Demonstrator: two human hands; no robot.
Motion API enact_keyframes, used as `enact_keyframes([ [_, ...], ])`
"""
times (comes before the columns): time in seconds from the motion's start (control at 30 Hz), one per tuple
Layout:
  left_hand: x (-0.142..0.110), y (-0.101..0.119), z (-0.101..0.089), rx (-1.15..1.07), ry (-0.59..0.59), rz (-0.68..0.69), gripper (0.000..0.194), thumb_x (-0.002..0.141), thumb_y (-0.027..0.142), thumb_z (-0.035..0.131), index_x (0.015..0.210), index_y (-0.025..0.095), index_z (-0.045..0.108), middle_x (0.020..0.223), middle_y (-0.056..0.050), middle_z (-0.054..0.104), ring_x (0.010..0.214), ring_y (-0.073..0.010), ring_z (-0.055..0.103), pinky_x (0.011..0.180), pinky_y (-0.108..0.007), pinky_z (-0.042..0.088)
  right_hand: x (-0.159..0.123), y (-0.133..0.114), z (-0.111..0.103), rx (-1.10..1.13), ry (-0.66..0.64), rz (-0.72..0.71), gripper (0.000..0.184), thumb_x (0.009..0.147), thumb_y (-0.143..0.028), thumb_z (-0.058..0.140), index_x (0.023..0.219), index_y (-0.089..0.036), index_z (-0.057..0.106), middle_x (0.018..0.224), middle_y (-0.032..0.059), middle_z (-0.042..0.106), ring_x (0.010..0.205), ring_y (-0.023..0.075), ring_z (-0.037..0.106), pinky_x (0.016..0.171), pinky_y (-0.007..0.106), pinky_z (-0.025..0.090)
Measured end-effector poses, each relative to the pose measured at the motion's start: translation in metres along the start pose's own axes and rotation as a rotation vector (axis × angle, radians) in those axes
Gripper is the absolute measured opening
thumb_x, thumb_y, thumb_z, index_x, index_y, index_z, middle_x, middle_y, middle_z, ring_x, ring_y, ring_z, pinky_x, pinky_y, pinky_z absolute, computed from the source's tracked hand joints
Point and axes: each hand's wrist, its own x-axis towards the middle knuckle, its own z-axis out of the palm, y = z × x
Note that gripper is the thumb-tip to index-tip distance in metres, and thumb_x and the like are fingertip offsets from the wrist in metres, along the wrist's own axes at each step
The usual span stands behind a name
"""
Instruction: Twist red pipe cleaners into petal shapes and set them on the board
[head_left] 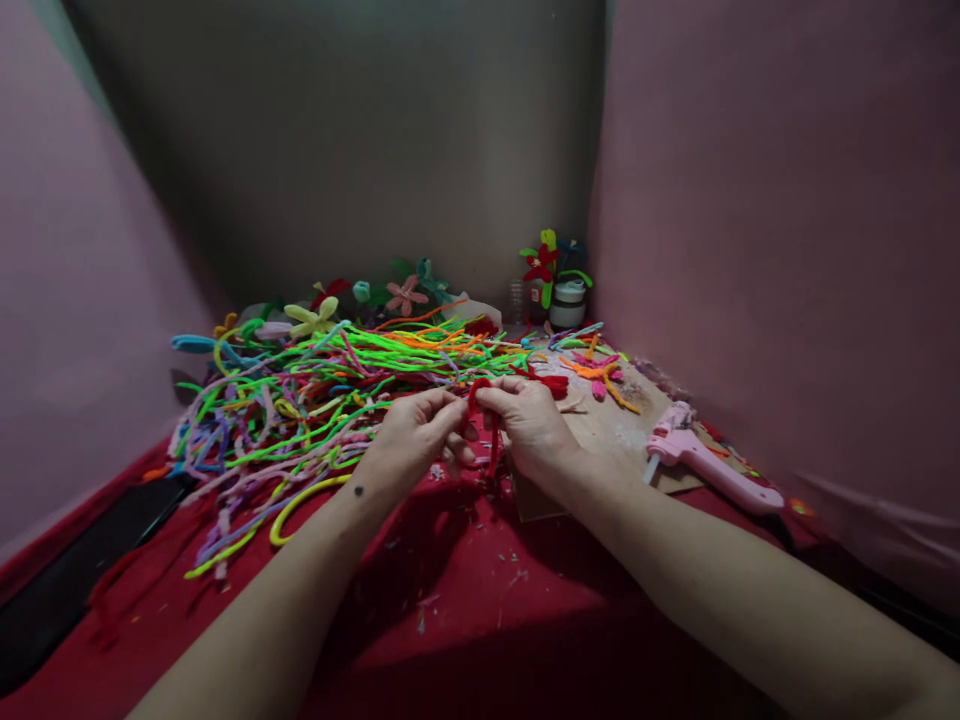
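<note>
A red pipe cleaner point(493, 445) is bent into a small loop between my two hands, and one end of it hangs down. My left hand point(424, 425) pinches the loop's left side with thumb and fingers. On the other side my right hand point(532, 425) grips it between thumb and forefinger. Just behind the right hand lies a red pipe-cleaner piece point(551, 384). To the left and behind my hands spreads a big tangle of pipe cleaners point(300, 400) in green, pink, purple, yellow and orange.
A pink glue gun point(709, 465) lies at the right by a cardboard sheet point(622, 425), which bears an orange and pink pipe-cleaner piece point(600, 372). Finished flowers point(405, 296) and a white-lidded jar point(568, 303) stand along the back wall. A black flat object point(82, 570) lies left on the red cloth point(450, 580).
</note>
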Motion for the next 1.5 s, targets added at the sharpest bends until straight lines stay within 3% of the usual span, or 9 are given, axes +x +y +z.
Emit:
enact_keyframes([
  [0.17, 0.003, -0.008, -0.005, -0.106, -0.032, 0.009, 0.018, 0.069, 0.029, 0.066, 0.070, 0.013, 0.057, 0.053, -0.001, 0.061, 0.039, -0.0091, 0.052, 0.039, -0.020, 0.042, -0.003, -0.005, 0.001, 0.036, -0.059, 0.066, 0.014, 0.060, -0.022, 0.063, 0.061, -0.017, 0.051, 0.052, -0.0054, 0.050, 0.045, 0.0087, 0.046, 0.044, 0.023, 0.035],
  [0.37, 0.005, -0.008, -0.012, -0.168, 0.151, 0.022, 0.019, 0.063, 0.026, 0.069, 0.070, 0.013, 0.057, 0.058, -0.002, 0.064, 0.039, -0.0094, 0.052, 0.035, -0.019, 0.039, -0.007, -0.009, 0.001, -0.229, -0.136, 0.032, 0.011, 0.063, -0.021, 0.061, 0.057, -0.015, 0.053, 0.051, -0.0042, 0.050, 0.043, 0.0052, 0.038, 0.042, 0.021, 0.028],
  [0.57, 0.004, -0.003, -0.012, -0.098, 0.218, 0.031, 0.015, 0.062, 0.021, 0.068, 0.062, 0.014, 0.055, 0.045, 0.003, 0.056, 0.033, -0.0082, 0.048, 0.033, -0.018, 0.034, -0.010, -0.006, 0.003, -0.226, -0.264, 0.069, 0.016, 0.064, -0.020, 0.058, 0.054, -0.016, 0.047, 0.048, -0.0035, 0.052, 0.039, 0.0063, 0.043, 0.040, 0.021, 0.032],
  [0.63, 0.004, -0.003, -0.011, -0.068, 0.239, 0.057, 0.013, 0.062, 0.020, 0.067, 0.061, 0.015, 0.055, 0.041, 0.005, 0.053, 0.031, -0.0075, 0.045, 0.031, -0.017, 0.031, -0.008, -0.005, 0.005, -0.188, -0.233, 0.029, 0.013, 0.065, -0.021, 0.057, 0.058, -0.016, 0.048, 0.051, -0.0030, 0.055, 0.040, 0.0065, 0.046, 0.042, 0.021, 0.035],
  [0.8, 0.004, -0.001, -0.007, 0.016, 0.253, 0.078, 0.012, 0.063, 0.014, 0.064, 0.056, 0.015, 0.054, 0.040, 0.004, 0.054, 0.028, -0.0062, 0.042, 0.029, -0.017, 0.027, -0.002, -0.008, 0.003, -0.076, 0.016, -0.126, 0.014, 0.067, -0.024, 0.057, 0.072, -0.018, 0.045, 0.057, -0.0040, 0.059, 0.043, 0.0079, 0.051, 0.046, 0.022, 0.041],
  [0.97, 0.001, -0.002, -0.001, 0.111, 0.246, 0.104, 0.013, 0.065, 0.015, 0.064, 0.057, 0.016, 0.054, 0.041, 0.004, 0.054, 0.028, -0.0066, 0.043, 0.030, -0.018, 0.032, -0.003, -0.012, -0.001, -0.395, 0.122, -0.338, 0.009, 0.073, -0.026, 0.053, 0.072, -0.019, 0.047, 0.057, -0.0042, 0.052, 0.049, 0.0092, 0.051, 0.051, 0.023, 0.040],
  [1.1, 0.001, -0.005, 0.000, 0.107, 0.232, 0.089, 0.014, 0.066, 0.018, 0.065, 0.059, 0.017, 0.053, 0.045, 0.003, 0.056, 0.032, -0.0118, 0.051, 0.028, -0.020, 0.035, -0.004, -0.009, -0.002, -0.539, 0.147, -0.419, 0.007, 0.075, -0.024, 0.051, 0.071, -0.019, 0.049, 0.060, -0.0025, 0.052, 0.056, 0.0103, 0.049, 0.055, 0.024, 0.039],
  [1.27, 0.003, -0.009, -0.002, 0.083, 0.194, 0.087, 0.015, 0.067, 0.019, 0.064, 0.060, 0.017, 0.051, 0.044, 0.002, 0.056, 0.036, -0.0159, 0.056, 0.028, -0.022, 0.040, -0.004, -0.003, -0.002, -0.558, 0.070, -0.407, 0.006, 0.074, -0.025, 0.051, 0.071, -0.019, 0.049, 0.060, -0.0030, 0.051, 0.055, 0.0102, 0.047, 0.055, 0.024, 0.036],
  [1.5, 0.004, -0.010, 0.000, 0.023, 0.176, 0.105, 0.015, 0.067, 0.019, 0.063, 0.068, 0.016, 0.049, 0.054, 0.001, 0.059, 0.040, -0.0154, 0.058, 0.031, -0.024, 0.045, -0.001, -0.002, -0.002, -0.420, -0.014, -0.225, 0.008, 0.068, -0.021, 0.053, 0.061, -0.018, 0.049, 0.053, -0.0042, 0.050, 0.050, 0.0089, 0.045, 0.051, 0.023, 0.035],
])
